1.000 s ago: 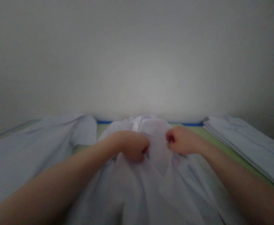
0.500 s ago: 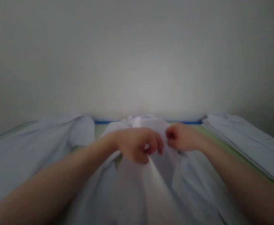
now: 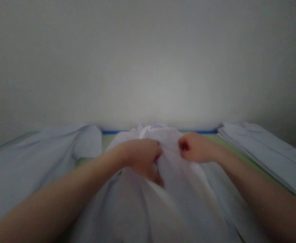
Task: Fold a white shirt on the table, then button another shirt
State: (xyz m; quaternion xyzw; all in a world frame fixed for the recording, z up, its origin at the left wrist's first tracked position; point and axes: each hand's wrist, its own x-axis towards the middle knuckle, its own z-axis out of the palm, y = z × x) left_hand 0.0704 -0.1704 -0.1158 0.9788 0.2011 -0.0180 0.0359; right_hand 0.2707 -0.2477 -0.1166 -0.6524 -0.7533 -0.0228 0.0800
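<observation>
A pale white-blue cloth point(image 3: 178, 202) lies rumpled in front of me on a green table point(image 3: 106, 139). My left hand point(image 3: 142, 158) is closed, its fingers pinching a fold of the cloth near the middle. My right hand point(image 3: 195, 147) is a fist gripping the cloth just to the right of it. The two hands sit close together near the cloth's far end. The picture is dim and blurred.
A loose heap of the same pale cloth point(image 3: 36, 158) fills the left side. A flat stack of folded cloth point(image 3: 264, 152) lies at the right. A blue strip point(image 3: 112, 132) marks the table's far edge against a plain grey wall point(image 3: 148, 67).
My left hand reached toward the right hand, then drew back and closed on a new fold. The cloth between the hands has shifted. My right hand has barely moved.
</observation>
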